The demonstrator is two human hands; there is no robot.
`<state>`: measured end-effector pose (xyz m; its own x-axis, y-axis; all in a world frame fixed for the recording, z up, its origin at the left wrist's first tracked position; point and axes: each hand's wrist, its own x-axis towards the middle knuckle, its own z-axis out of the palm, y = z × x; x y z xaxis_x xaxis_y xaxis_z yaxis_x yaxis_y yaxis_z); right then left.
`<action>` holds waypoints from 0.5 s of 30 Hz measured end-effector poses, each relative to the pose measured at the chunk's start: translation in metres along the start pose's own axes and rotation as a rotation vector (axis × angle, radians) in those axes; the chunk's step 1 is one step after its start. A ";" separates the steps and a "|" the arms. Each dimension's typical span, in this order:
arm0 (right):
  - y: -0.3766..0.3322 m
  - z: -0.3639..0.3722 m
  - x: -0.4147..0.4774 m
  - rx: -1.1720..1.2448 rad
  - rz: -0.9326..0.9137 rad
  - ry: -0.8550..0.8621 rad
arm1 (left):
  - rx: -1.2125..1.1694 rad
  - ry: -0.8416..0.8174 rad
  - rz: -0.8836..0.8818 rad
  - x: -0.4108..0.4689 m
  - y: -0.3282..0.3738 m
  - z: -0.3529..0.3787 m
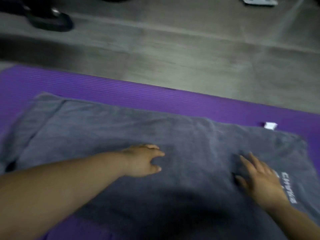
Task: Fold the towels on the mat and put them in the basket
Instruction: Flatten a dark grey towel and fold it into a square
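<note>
a: towel, where?
b: grey towel [121, 129] spread out on the purple mat [103, 90], long side across the view. a crease runs near its left end. a white tag [270, 125] sticks out from the far right edge onto the mat. white lettering [288, 187] near the right end, too blurred to read.
a: hands?
b: left hand [142, 160] rests on the towel's middle, fingers [155, 153] loosely apart, thumb out, gripping nothing. right hand [259, 181] lies palm down on the towel just beside the lettering, fingers straight and spread, nothing pinched.
a: around it?
b: grey floor [173, 49] beyond the mat. dark sandal [52, 21] at far left. pale flat object [258, 0] at the top right, cut off by the edge. whole view is motion-blurred.
</note>
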<state>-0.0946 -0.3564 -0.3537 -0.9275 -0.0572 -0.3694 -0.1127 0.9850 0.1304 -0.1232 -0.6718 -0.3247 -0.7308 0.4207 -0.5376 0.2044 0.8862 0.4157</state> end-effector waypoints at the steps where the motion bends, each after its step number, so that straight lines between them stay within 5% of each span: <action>1: -0.007 -0.008 -0.003 -0.014 0.015 -0.020 | 0.035 0.038 -0.008 -0.023 -0.025 -0.004; 4: -0.063 -0.045 0.000 -0.084 -0.084 -0.073 | 0.031 0.129 -0.108 -0.094 -0.109 0.000; 7: -0.147 -0.079 0.022 -0.162 -0.280 -0.094 | -0.066 0.402 -0.246 -0.158 -0.191 0.020; 10: -0.251 -0.098 0.040 -0.006 -0.307 -0.173 | -0.275 0.665 -0.583 -0.205 -0.253 0.050; 12: -0.320 -0.097 0.051 0.071 -0.381 -0.144 | -0.390 0.698 -0.725 -0.225 -0.275 0.069; 15: -0.412 -0.086 0.056 0.101 -0.418 -0.092 | -0.459 0.596 -0.679 -0.251 -0.290 0.090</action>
<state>-0.1306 -0.7791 -0.3489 -0.7736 -0.4440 -0.4522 -0.4320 0.8915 -0.1362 0.0599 -1.0167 -0.3760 -0.8310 -0.4212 -0.3634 -0.5537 0.6889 0.4678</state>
